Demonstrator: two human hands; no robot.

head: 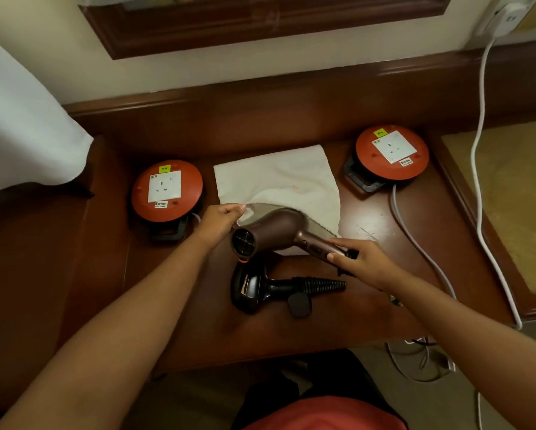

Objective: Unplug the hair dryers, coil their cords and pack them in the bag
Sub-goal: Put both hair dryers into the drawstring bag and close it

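1. My right hand [358,262] grips the handle of the brown hair dryer [273,232], fingers curled round the lower end of it; the dryer's round back grille faces me, off to the left of this hand.
2. My left hand [221,217] pinches the near left edge of the white bag [279,184], thumb and fingers closed on the cloth and lifting it a little; the brown dryer's barrel lies just to the right of this hand, over the bag's near edge.
3. The bag stretches away beyond both hands, flat on the wooden table [291,330]; whether the dryer's nozzle is inside the bag's mouth I cannot tell.
4. Below my right hand, nearer to me, lies the black hair dryer [254,287] on its side on the table; its ribbed cord sleeve points right, toward my right wrist; a black plug [299,305] rests just beside its handle.
5. Left of my left hand stands an orange cable reel [167,190] with a white socket on its face; a second orange reel [392,153] stands beyond my right hand, to its right.
6. A grey cord [415,237] runs from the second reel past the right of my right hand toward the table's edge; a white cord [477,156] hangs from a wall socket further right.
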